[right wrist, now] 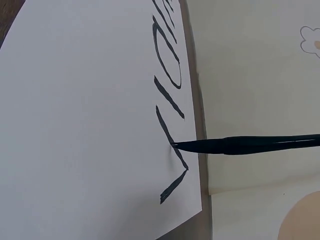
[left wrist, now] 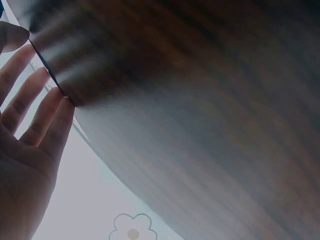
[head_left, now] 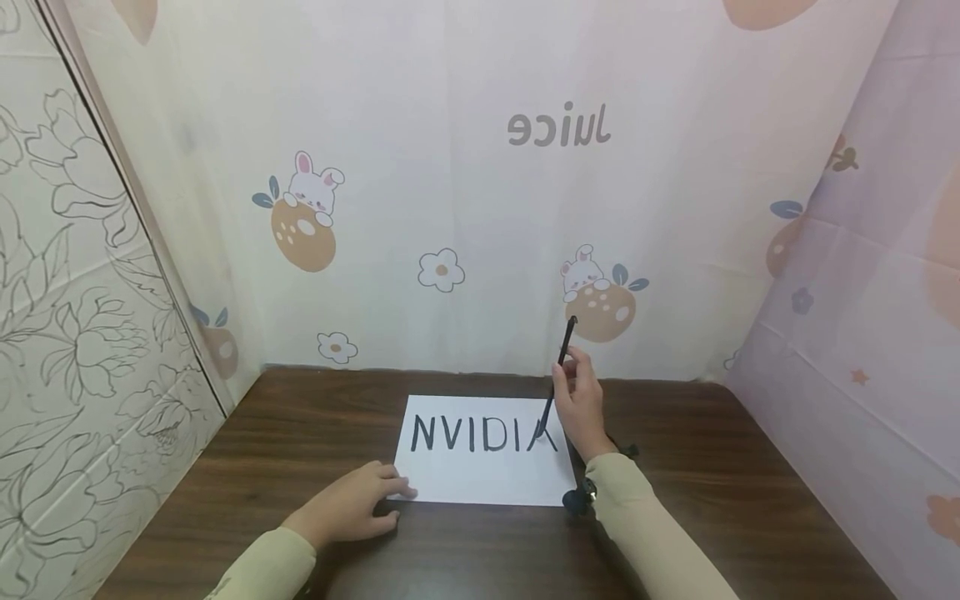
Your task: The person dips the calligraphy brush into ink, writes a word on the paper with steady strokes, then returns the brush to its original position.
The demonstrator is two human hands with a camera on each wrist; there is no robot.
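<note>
A white sheet of paper (head_left: 480, 479) lies on the table, with "NVIDI" in black strokes and two slanting strokes meeting at the top on the right. My right hand (head_left: 581, 408) holds a thin black brush (head_left: 566, 346) between thumb and fingers, over the sheet's right side. In the right wrist view the dark brush tip (right wrist: 187, 146) meets the left slanting stroke about midway down. My left hand (head_left: 356, 504) rests at the sheet's lower left corner, fingertips on its edge and thumb on the wood. Its extended fingers (left wrist: 57, 125) show in the left wrist view.
The dark wood table (head_left: 300, 433) ends at a pale curtain (head_left: 450, 192) printed with rabbits and flowers, just behind the paper. Patterned sheets hang on the left (head_left: 97, 333) and right (head_left: 847, 350). A dark device (head_left: 577, 502) sits at the right wrist.
</note>
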